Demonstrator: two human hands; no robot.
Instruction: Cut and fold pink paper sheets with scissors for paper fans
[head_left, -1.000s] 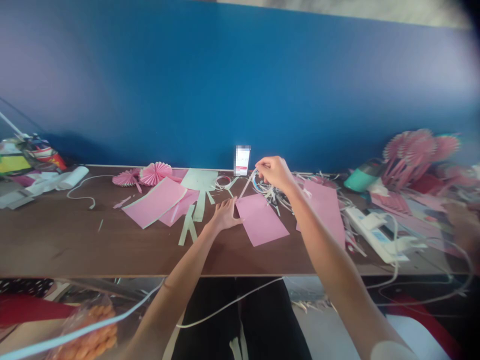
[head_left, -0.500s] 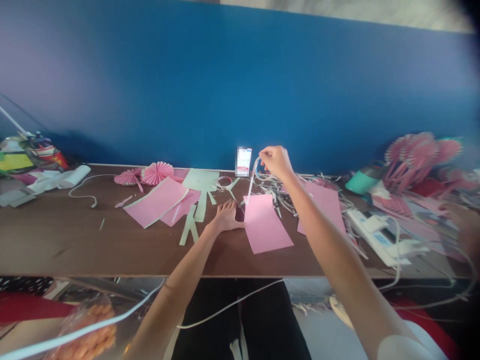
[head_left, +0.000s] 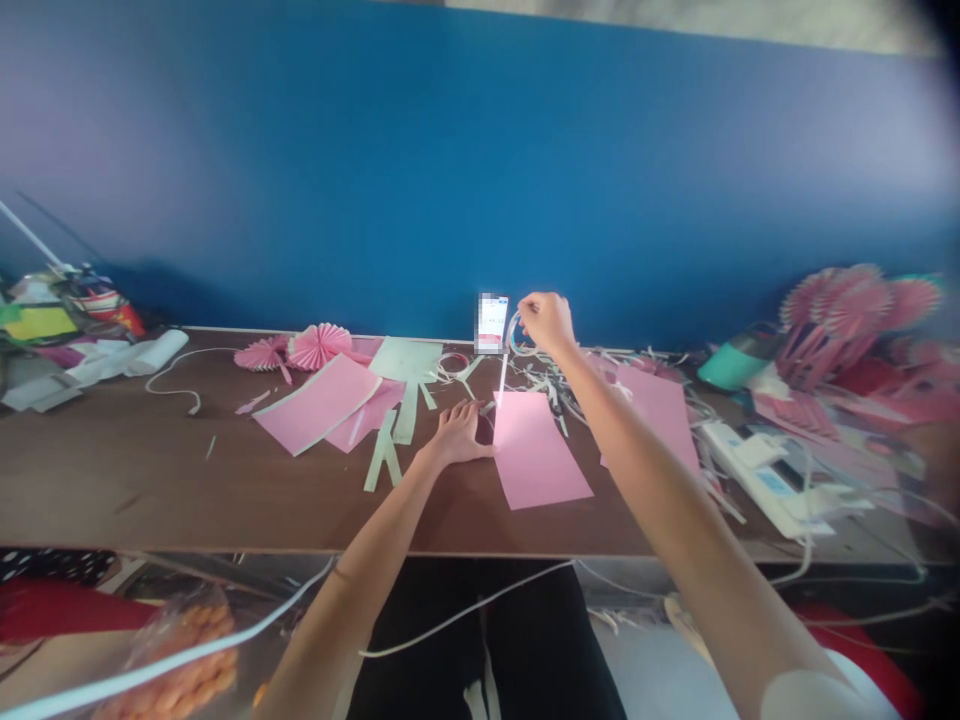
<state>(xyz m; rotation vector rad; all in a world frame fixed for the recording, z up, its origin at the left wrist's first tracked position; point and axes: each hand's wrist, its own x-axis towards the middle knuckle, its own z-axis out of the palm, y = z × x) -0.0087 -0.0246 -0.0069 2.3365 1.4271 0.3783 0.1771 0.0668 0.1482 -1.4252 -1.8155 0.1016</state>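
Observation:
My right hand [head_left: 546,320] is raised at the back of the brown table [head_left: 150,480], pinched closed on a thin white strip [head_left: 504,365] that hangs down to the left edge of a pink paper sheet [head_left: 538,448]. My left hand [head_left: 457,433] lies flat on the table with its fingers stretched, touching the left edge of that pink sheet. A tangle of white strips [head_left: 547,385] lies just under my right hand.
More pink sheets [head_left: 315,403] [head_left: 656,410], pale green cut paper [head_left: 405,375] and pink folded fans [head_left: 319,345] lie on the table. A small phone [head_left: 492,322] leans on the blue wall. A teal bottle [head_left: 739,362], white power strip [head_left: 765,475] and fans [head_left: 855,300] crowd the right.
My right hand has lifted the white strip up and back a little. My left hand has stayed at the pink sheet's left edge.

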